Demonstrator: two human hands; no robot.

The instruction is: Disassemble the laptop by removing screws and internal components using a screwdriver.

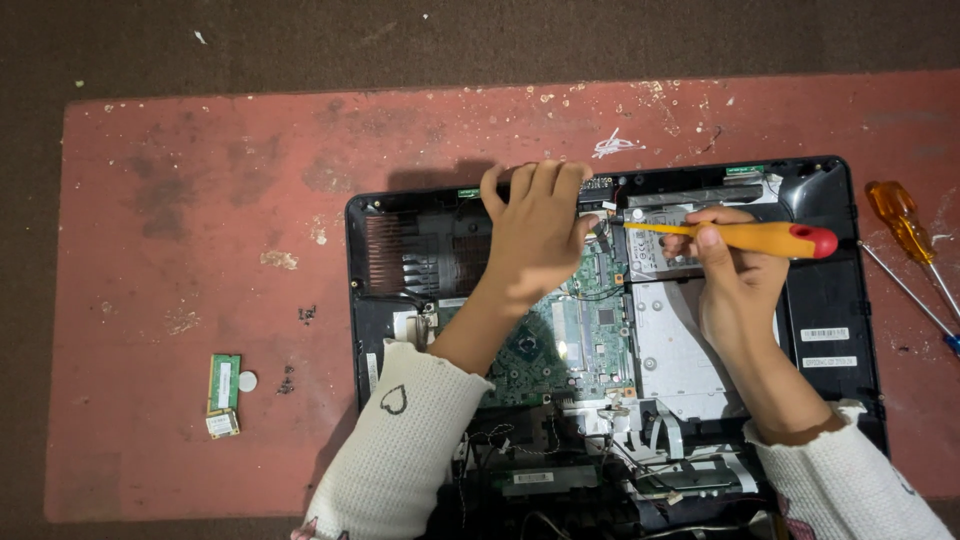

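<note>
An opened laptop base lies on a red mat, its green motherboard and silver metal plate exposed. My left hand rests flat on the top middle of the base, fingers over the far edge. My right hand grips an orange screwdriver with a red cap, held level. Its tip points left, just beside my left hand's fingers. Both forearms wear white knitted sleeves.
A green memory module and a round coin cell lie on the red mat at the left. Another orange-handled screwdriver and a thin blue-tipped tool lie right of the laptop. Loose cables sit at the laptop's near edge.
</note>
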